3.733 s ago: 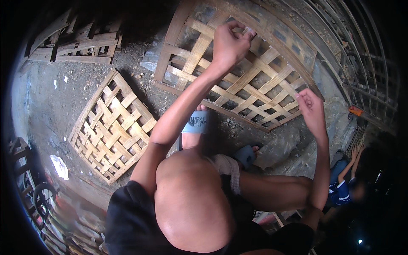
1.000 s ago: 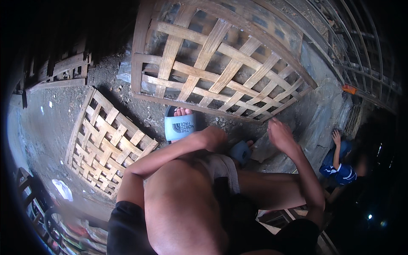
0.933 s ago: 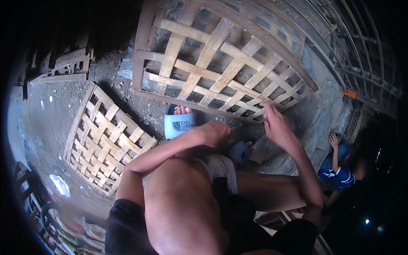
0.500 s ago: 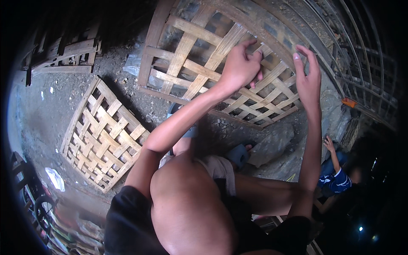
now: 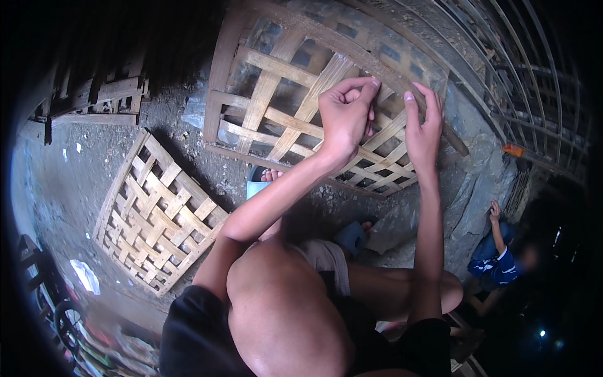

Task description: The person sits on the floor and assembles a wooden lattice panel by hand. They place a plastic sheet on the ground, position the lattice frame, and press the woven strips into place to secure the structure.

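Note:
A large woven lattice panel [image 5: 267, 116] of wooden strips in a darker frame stands tilted in front of me. Over its middle, my left hand [image 5: 347, 113] is closed, thumb and forefinger pinched by the frame's upper rail [image 5: 326, 34]. Whatever the pinch holds is too small to make out. Just to the right, my right hand [image 5: 424, 129] has its fingers apart and slightly bent, near the same rail. I see nothing in it, and cannot tell whether its fingertips touch the wood.
A second woven panel [image 5: 160, 210] lies on the dirt floor at left. Metal bars [image 5: 534, 75] run along the upper right, with an orange object [image 5: 513, 149] below them. Another person in a blue shirt [image 5: 496, 267] is at right. Grey sheeting [image 5: 465, 182] lies near the panel.
My right hand has moved left, closer to my left hand. The left hand has turned, its fingers curling into a tighter pinch. The view has shifted slightly.

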`<state>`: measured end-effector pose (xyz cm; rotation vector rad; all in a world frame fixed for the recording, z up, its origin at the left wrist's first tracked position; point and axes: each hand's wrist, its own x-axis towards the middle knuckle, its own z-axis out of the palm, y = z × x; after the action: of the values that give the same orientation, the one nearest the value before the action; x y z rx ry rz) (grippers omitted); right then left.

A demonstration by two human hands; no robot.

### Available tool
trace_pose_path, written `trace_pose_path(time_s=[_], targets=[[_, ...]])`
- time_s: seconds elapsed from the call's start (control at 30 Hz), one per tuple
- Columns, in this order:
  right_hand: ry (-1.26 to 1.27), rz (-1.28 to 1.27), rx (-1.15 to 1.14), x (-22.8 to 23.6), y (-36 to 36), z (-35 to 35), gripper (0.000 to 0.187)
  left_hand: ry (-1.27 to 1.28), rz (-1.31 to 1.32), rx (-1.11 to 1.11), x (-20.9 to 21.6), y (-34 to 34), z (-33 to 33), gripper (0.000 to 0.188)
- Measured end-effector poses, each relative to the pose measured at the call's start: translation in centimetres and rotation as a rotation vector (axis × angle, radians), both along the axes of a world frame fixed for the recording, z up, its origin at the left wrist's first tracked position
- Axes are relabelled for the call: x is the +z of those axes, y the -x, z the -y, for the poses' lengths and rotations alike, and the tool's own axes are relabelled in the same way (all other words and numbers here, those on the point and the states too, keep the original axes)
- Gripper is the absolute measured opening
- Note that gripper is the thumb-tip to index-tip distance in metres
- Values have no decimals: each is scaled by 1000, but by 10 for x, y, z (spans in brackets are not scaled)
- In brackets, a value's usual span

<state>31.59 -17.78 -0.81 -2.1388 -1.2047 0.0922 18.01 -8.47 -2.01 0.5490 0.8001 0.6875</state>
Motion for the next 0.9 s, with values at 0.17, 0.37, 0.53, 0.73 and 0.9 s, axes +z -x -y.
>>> trace_pose_path(time_s=[0.17, 0.37, 0.53, 0.73, 0.9], targets=[[-42, 92, -28, 10, 20, 8, 28, -155, -31, -10, 6, 20, 16, 13], [-58, 110, -20, 15, 27, 12, 28, -220, -58, -49, -12, 121, 45, 16], [-82, 151, -31, 13, 30, 13, 28, -450, -729, -746, -57, 225, 38, 35], [-104, 161, -78, 12, 34, 13, 27, -689, -769, -798, -26, 207, 28, 21], [-118, 140, -69, 11, 38, 9, 26, -530, -330, -425, 13, 102, 18, 38]])
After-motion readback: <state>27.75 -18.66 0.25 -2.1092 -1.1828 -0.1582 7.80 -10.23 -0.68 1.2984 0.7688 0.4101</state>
